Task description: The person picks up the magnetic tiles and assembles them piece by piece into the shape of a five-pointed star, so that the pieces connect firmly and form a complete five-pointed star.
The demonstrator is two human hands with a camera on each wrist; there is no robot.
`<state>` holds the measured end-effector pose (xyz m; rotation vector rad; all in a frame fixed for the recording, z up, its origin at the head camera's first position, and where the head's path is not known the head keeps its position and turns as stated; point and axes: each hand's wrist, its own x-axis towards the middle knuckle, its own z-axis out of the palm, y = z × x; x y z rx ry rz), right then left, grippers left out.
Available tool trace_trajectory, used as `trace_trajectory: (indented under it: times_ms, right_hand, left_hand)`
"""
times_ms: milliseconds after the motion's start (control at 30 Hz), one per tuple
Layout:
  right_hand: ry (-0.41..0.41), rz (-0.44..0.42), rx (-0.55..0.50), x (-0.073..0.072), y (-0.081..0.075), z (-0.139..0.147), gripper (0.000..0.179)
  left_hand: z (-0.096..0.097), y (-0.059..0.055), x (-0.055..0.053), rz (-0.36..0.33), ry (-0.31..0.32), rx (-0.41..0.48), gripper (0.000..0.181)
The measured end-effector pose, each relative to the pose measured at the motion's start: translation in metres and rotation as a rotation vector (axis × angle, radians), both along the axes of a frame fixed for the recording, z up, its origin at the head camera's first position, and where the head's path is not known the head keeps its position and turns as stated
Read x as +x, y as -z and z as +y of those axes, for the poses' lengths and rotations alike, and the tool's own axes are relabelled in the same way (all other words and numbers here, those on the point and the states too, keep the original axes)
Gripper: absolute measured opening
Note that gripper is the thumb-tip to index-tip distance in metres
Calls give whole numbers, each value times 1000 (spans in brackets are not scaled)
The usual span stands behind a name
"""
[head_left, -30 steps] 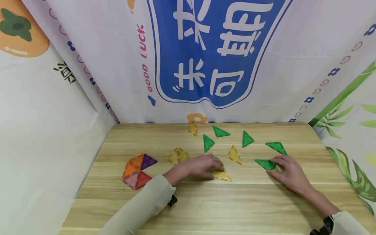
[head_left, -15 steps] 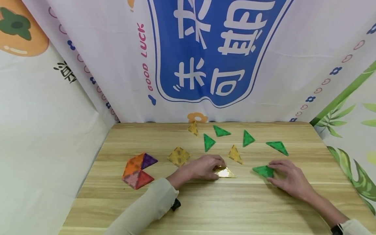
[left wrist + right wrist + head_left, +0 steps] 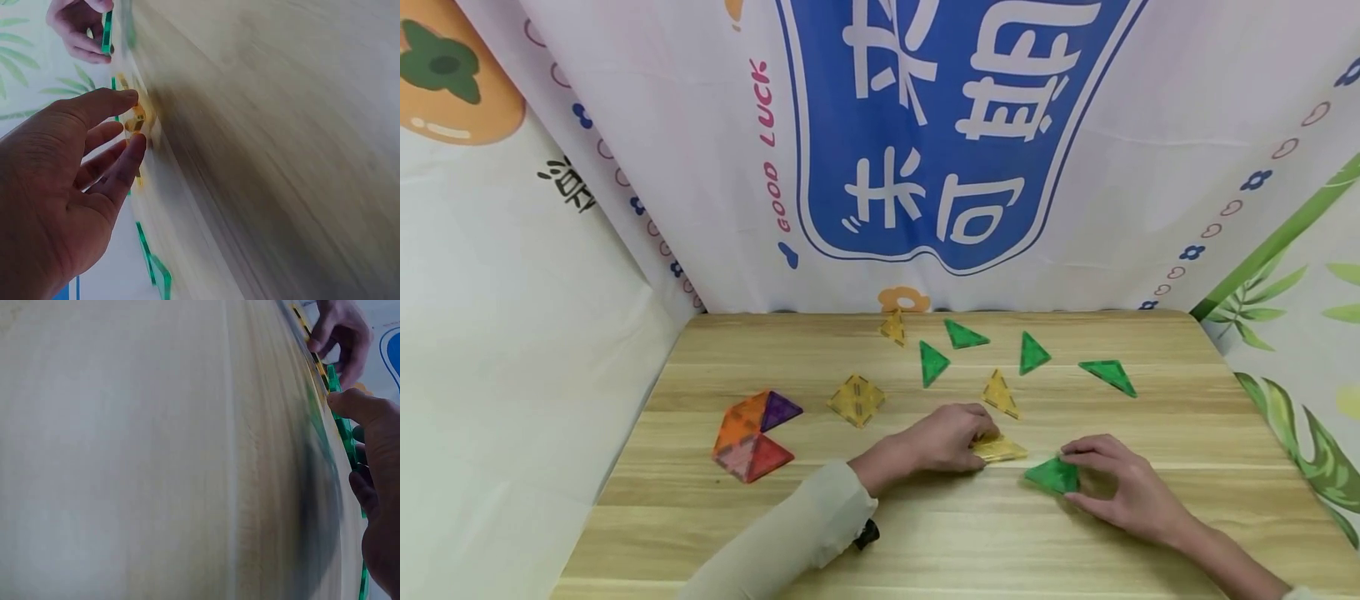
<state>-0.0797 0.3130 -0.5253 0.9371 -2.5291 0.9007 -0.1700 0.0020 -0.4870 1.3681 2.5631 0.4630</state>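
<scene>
The left hand (image 3: pixel 947 440) pinches a yellow tile (image 3: pixel 1004 451) between thumb and fingers, and this tile points out to the right of the hand. The right hand (image 3: pixel 1123 485) pinches a green tile (image 3: pixel 1051 475) in the same way, on its left side. Both tiles are between the hands, near one another, with a small gap. On the table (image 3: pixel 970 533) behind them I count four loose green triangles (image 3: pixel 1033 355) and two loose yellow triangles (image 3: pixel 1001 395). One yellow diamond (image 3: pixel 856 401) and one multicoloured group (image 3: pixel 741 421) lie to the left. Compared with one second ago, the held tiles are much closer together, while the loose pieces stay in their places.
</scene>
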Motion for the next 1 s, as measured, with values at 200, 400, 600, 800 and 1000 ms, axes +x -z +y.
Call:
trace_trajectory:
  times_ms: [200, 400, 600, 800, 1000]
  right_hand:
    - [-25, -10, 7, 7, 3, -9, 56]
    - [-57, 4, -15, 11, 6, -14, 55]
    - [-79, 10, -12, 13, 8, -20, 51]
    - [-34, 24, 29, 15, 10, -22, 52]
    - [-1, 11, 54, 15, 12, -23, 51]
  left_hand:
    - [13, 1, 4, -22, 1, -16, 41]
    - [20, 1, 8, -13, 2, -24, 41]
    - [23, 1, 11, 18, 6, -39, 40]
    - [22, 2, 14, 15, 11, -40, 42]
    - [19, 2, 15, 1, 21, -31, 42]
